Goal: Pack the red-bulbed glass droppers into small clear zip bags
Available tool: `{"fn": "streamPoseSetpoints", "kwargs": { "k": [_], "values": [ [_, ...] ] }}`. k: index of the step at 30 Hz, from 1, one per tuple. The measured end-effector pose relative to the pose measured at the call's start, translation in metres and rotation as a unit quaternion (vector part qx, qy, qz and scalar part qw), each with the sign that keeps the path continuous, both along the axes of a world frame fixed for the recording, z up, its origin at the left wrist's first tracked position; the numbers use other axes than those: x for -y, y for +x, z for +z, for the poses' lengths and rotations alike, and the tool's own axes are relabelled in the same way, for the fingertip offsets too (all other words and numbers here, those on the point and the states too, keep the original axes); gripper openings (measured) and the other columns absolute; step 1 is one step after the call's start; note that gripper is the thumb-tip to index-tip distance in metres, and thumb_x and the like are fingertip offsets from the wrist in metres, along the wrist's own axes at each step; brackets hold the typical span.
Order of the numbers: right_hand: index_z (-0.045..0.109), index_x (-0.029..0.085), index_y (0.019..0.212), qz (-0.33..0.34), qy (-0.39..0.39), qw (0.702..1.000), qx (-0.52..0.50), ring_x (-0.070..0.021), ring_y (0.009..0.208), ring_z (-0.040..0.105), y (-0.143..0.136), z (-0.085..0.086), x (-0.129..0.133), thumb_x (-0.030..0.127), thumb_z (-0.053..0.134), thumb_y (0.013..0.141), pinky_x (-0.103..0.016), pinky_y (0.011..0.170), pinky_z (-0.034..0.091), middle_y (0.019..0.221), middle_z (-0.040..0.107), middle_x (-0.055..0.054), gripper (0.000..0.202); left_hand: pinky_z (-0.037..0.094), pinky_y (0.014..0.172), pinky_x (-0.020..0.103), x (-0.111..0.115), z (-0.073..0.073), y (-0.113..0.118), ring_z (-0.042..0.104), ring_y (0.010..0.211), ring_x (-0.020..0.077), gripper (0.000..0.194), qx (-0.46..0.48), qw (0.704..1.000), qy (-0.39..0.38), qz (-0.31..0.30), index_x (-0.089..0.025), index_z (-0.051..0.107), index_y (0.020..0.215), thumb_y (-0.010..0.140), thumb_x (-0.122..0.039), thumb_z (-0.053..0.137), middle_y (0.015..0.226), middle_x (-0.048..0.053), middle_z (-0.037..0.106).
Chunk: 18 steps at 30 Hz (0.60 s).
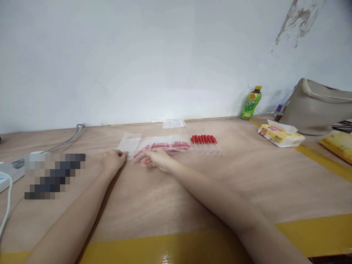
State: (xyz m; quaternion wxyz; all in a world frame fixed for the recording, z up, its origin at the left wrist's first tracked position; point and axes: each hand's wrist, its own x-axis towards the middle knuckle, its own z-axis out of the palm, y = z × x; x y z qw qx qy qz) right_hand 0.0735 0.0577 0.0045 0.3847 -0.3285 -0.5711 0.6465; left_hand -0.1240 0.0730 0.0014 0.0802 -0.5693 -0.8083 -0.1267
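Observation:
At the lower right edge of an empty clear plastic bag (131, 142), my left hand (112, 160) has its fingers pinched together. My right hand (158, 158) reaches across the front of several clear bags of red-topped droppers (181, 145), laid in an overlapping row. Its thumb and forefinger are closed at the leftmost filled bag, the other fingers curl loosely below, and the hand is slightly blurred. Right of the bags, several loose droppers (205, 141) with red bulbs and clear stems lie side by side, bulbs toward the wall.
Another flat clear bag (174, 124) lies against the wall. At the right stand a green drink bottle (251, 102), a tissue pack (281, 135) and a beige bag (316, 106). Cables (66, 140) and a pixelated dark object (56, 176) are on the left. Yellow tape (132, 249) runs along the front edge.

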Motion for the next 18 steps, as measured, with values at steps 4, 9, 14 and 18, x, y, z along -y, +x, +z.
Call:
{"fn": "streamPoseSetpoints", "kwargs": {
  "k": [4,9,14,18],
  "values": [
    [0.058,0.018,0.07,0.07,0.003,0.997,0.036,-0.01,0.051,0.058,0.054,-0.008,0.025,0.037,0.066,0.068,-0.026,0.056,0.049,0.058,0.061,0.002,0.021,0.043,0.068,0.033,-0.002,0.0,0.0,0.059,0.086,0.0296,0.036,-0.003,1.0,0.012,-0.015,-0.015,0.066,0.078,0.078,-0.042,0.043,0.086,0.013,0.066],
    [0.058,0.014,0.087,0.058,0.014,0.996,0.065,-0.0074,0.054,0.056,0.146,-0.02,0.052,0.035,0.066,0.069,-0.023,0.059,0.047,0.063,0.061,0.001,0.028,0.041,0.067,0.03,-0.001,0.0,-0.002,0.057,0.085,0.0266,0.029,-0.004,0.999,0.027,-0.027,-0.014,0.061,0.076,0.079,-0.038,0.045,0.087,0.012,0.063],
    [0.06,0.015,0.087,-0.03,-0.012,0.999,0.027,-0.0067,0.057,0.055,0.21,-0.027,0.065,0.035,0.067,0.068,-0.022,0.057,0.044,0.07,0.061,-0.001,0.029,0.04,0.069,0.032,0.01,0.016,0.004,0.055,0.089,0.0283,0.036,-0.011,0.997,0.074,-0.01,-0.012,0.056,0.084,0.086,-0.04,0.033,0.091,0.013,0.06],
    [0.059,0.015,0.078,-0.152,0.009,0.987,0.051,-0.0072,0.051,0.051,0.218,-0.026,0.06,0.04,0.067,0.065,-0.022,0.05,0.04,0.064,0.057,0.001,0.029,0.038,0.064,0.034,0.029,0.052,0.032,0.055,0.087,0.0309,0.039,-0.017,0.994,0.106,-0.011,-0.013,0.053,0.087,0.088,-0.042,0.027,0.091,0.015,0.06]
  ]
}}
